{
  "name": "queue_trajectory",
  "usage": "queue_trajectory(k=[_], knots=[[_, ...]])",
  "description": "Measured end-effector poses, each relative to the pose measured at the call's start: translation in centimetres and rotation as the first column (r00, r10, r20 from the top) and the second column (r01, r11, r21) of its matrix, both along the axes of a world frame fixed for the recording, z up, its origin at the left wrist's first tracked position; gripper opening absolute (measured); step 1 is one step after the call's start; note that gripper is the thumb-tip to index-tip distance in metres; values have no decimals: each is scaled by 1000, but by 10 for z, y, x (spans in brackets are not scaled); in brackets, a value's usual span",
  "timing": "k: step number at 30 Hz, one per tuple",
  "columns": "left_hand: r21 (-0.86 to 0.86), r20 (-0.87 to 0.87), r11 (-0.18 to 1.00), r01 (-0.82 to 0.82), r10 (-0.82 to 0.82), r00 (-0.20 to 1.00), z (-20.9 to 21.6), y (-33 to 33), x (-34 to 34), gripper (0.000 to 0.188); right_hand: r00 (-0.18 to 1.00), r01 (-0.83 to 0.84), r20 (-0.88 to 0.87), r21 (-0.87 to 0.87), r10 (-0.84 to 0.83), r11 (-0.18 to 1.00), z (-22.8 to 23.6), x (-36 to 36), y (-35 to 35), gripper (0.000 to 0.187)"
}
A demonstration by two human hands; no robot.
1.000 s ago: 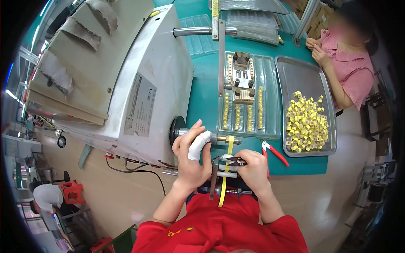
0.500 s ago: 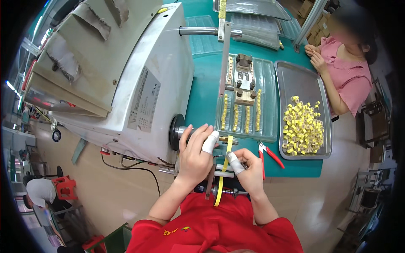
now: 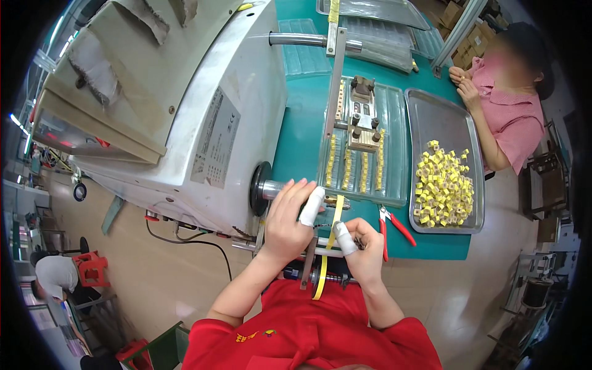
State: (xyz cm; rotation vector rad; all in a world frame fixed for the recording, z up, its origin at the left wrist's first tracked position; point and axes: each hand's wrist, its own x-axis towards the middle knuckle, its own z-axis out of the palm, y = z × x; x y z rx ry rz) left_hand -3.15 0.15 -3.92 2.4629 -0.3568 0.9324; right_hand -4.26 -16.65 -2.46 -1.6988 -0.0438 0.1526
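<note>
My left hand [image 3: 287,217] lies over the metal spindle [image 3: 271,190] of the white machine, its fingers stretched out and one wrapped in white tape. Its thumb is hidden, and so is anything beneath the fingers. Close by on the right, my right hand [image 3: 365,250] is closed, with a white-wrapped finger touching or nearly touching the yellow tape strip [image 3: 333,229]. Something small and dark shows among its curled fingers, too hidden to name. The strip runs down between both hands to a roll [image 3: 320,287] on a rod in front of my red shirt.
The white machine [image 3: 216,117] fills the left. Beyond my hands sits a clear plastic tray [image 3: 394,154] with rows of yellow-wrapped parts and a metal fixture [image 3: 364,132]. Red-handled nippers [image 3: 401,228] lie beside a metal tray [image 3: 441,111] of small yellow pieces. A co-worker [image 3: 505,117] sits at right.
The view has shifted slightly. My left hand's fingers have moved a little over the spindle, and my right hand stays close to the yellow tape strip.
</note>
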Motion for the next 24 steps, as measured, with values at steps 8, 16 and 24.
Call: queue_trajectory(k=[8, 16, 24], knots=[[-63, -172, 994, 89, -98, 980, 21, 6, 13, 38, 1000, 25, 15, -31, -25, 999, -3, 9, 3, 13], [16, -187, 999, 44, -40, 981, 23, 6, 22, 22, 996, 46, 86, -91, -39, 995, -1, 11, 7, 15], [-31, -205, 990, 136, -140, 969, 47, 7, 20, 16, 954, 128, 300, -457, 18, 880, -1, 12, -15, 39]])
